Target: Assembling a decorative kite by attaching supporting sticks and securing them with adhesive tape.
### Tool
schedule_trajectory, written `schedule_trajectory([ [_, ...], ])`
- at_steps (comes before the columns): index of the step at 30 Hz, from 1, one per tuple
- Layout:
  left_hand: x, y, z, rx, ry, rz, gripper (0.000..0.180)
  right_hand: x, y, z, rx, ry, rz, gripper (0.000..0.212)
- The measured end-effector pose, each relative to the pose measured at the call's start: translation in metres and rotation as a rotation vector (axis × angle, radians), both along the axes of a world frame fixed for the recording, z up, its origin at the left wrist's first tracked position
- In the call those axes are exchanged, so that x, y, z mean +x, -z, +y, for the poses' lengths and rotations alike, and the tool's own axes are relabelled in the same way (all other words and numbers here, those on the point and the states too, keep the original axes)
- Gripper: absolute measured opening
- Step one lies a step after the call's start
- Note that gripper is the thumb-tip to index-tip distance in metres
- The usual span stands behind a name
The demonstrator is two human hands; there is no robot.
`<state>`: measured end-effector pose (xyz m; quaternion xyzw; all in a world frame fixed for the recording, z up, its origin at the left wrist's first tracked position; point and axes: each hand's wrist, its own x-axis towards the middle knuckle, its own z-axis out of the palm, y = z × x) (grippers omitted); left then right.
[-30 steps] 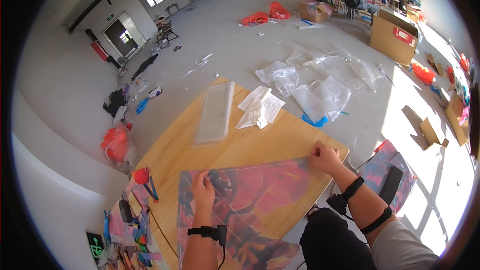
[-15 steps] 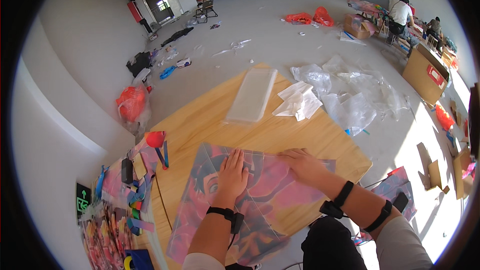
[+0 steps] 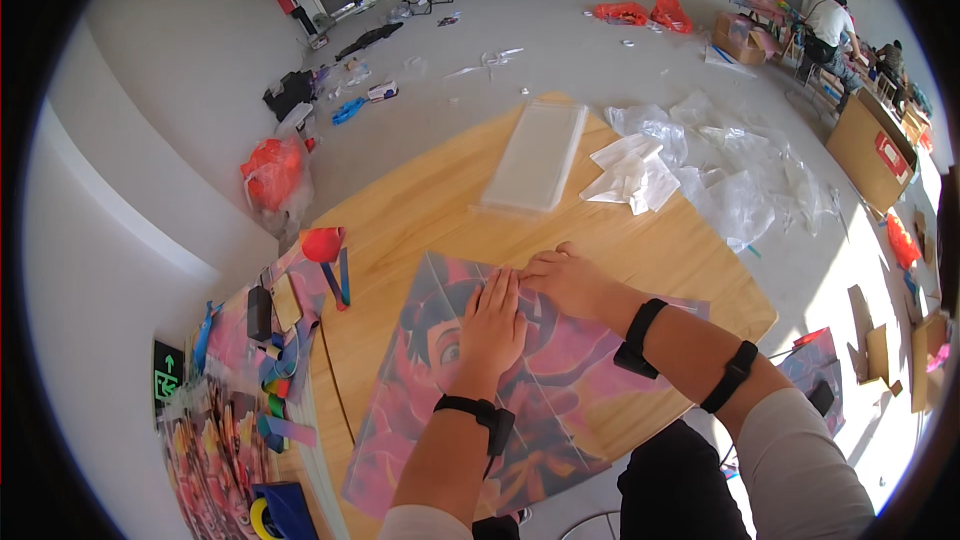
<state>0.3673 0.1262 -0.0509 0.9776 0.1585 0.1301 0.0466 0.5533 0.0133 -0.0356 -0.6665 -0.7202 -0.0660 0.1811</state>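
A thin printed sheet in pink and grey, with a cartoon face and pale straight lines across it, lies on the wooden table in front of me. My left hand rests flat on its upper part, fingers stretched toward the far edge. Close to those fingertips, my right hand has its fingers curled together at the sheet's far edge; its thumb and fingertips are partly hidden. The sheet's near edge reaches past the table's edge.
Beyond the sheet lie a stack of clear plastic sleeves and crumpled white sheeting. On the left are colourful ribbons, bagged printed pieces and yellow tape. Plastic film and cardboard boxes occupy the floor; people sit far right.
My right hand has moved left along the sheet's far edge, up beside my left fingertips. The left hand stays flat on the sheet. The whole view has shifted slightly.
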Motion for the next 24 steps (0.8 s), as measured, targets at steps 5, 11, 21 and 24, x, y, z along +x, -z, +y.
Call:
schedule_trajectory([
  [5,0.003,-0.002,-0.002,-0.010,-0.004,0.011,0.063,0.012,-0.013,-0.031,-0.015,-0.027,-0.003,0.028],
  [11,0.004,0.000,-0.002,-0.024,-0.004,0.012,0.064,0.019,-0.014,-0.059,0.005,0.001,0.009,0.038],
  [21,0.005,-0.001,-0.003,0.009,-0.026,0.093,0.068,0.014,-0.019,-0.080,0.016,0.122,0.019,0.045],
  [24,0.006,-0.003,-0.004,0.015,-0.035,0.113,0.069,0.014,-0.013,-0.078,0.027,0.083,-0.008,0.043],
])
